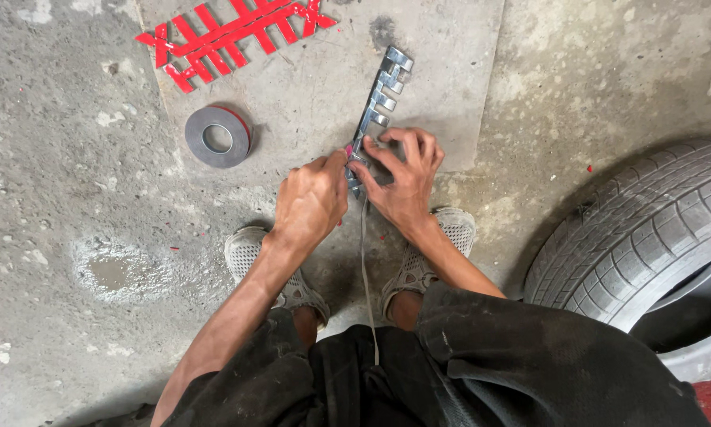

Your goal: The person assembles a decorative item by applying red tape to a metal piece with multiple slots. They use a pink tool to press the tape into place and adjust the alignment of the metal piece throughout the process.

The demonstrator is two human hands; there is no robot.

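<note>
The person squats on a rough concrete floor (71,316), looking down between their knees at a flat grey slab (324,103) set into it. On that slab lies a row of chrome raised letters (379,99), running from near the hands away toward the far edge, slightly tilted to the right.

Both hands meet at the near end of the chrome letters. The left hand (312,198) is closed into a pinch, thumb and fingertips pressed together at the strip's near left edge, where a small bit of pink shows between the fingers; I cannot tell exactly what that bit is. The right hand (403,178) lies over the near end of the letters from the right, fingers spread and curled down, pressing on the piece and holding it against the slab.

A thin grey strip (366,277) hangs from the spot where the hands meet and trails toward the person, down between the two mesh shoes (249,253).

To the left of the hands, well apart from them, a roll of grey tape (218,136) with a red edge lies flat on the slab. Farther off, at the far left of the slab, sits a red lattice of peeled strips (229,35). At the right, a car tyre (648,229) stands close to the person's right knee.
</note>
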